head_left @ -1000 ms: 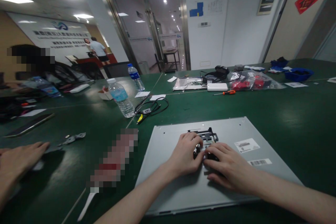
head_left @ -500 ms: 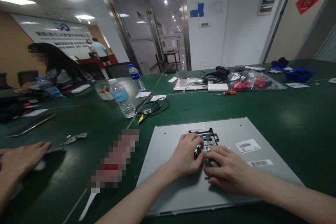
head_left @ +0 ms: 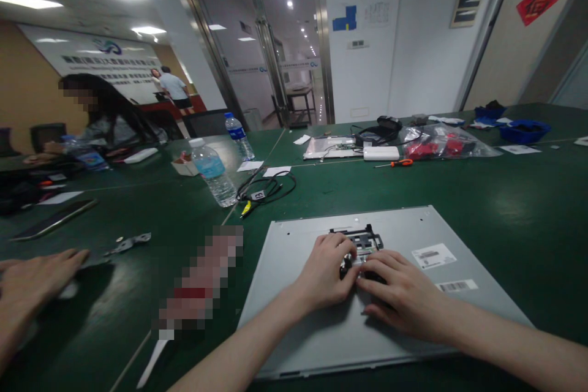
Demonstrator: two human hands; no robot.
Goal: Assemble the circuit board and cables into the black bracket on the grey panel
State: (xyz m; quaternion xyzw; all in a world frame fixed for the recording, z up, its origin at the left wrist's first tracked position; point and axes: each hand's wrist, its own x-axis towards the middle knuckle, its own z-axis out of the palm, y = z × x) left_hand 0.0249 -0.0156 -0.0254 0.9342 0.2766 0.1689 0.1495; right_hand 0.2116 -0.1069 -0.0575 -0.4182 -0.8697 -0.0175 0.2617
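Observation:
A flat grey metal panel with barcode labels lies on the table in front of me. Around its middle sits a black bracket with a small green circuit board. My left hand is closed beside the bracket, its fingers curled round a small shiny black part. From the right, my right hand has its fingers bent in against the left fingertips. A dark piece shows under its fingers, too covered to name. The two hands nearly touch.
On the green table stand water bottles beside a coiled black cable. A screwdriver and a plastic bag with red items lie farther back. Another person's hand is at the left, near a metal bracket.
My right hand's fingers have shifted slightly upward and inward over the dark piece. My left hand stays nearly still. The seated person at the far left has moved a little to the right.

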